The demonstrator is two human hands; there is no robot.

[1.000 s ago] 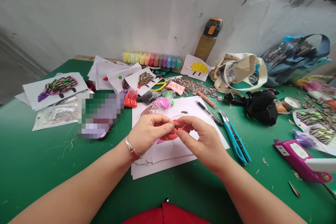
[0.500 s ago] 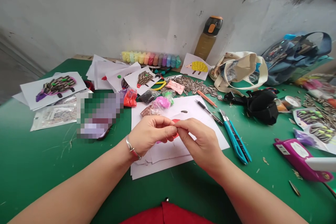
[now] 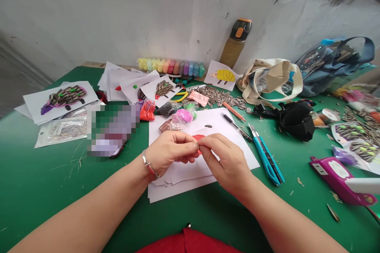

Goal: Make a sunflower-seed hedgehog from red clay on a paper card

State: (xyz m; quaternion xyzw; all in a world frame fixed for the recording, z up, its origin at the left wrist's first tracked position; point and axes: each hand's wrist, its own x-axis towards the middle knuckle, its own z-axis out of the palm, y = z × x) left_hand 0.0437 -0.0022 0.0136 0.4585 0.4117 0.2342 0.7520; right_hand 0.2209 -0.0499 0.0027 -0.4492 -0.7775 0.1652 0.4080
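My left hand (image 3: 175,151) and my right hand (image 3: 227,158) meet fingertip to fingertip over white paper (image 3: 190,187). Both are closed in a pinch, and whatever lies between the fingertips is too small to make out. Just behind the fingers a red shape (image 3: 199,137) shows, partly hidden by them. A lone sunflower seed (image 3: 208,126) rests on the paper beyond my hands. Bags of clay, one pink (image 3: 184,115) and one brown (image 3: 171,125), lie at the sheet's upper left. A black pen (image 3: 236,126) crosses the right edge.
Right of the paper lie a blue cutter (image 3: 265,154) and a magenta glue gun (image 3: 338,180). Behind are heaped seeds (image 3: 219,97), a bottle (image 3: 236,43) and a cream bag (image 3: 267,81). At left, a seed-covered hedgehog picture (image 3: 63,99) and a partly pixelated phone (image 3: 114,134).
Both hands stay together over the paper with only slight finger shifts. A little more of the red shape shows. The surrounding objects have not moved.
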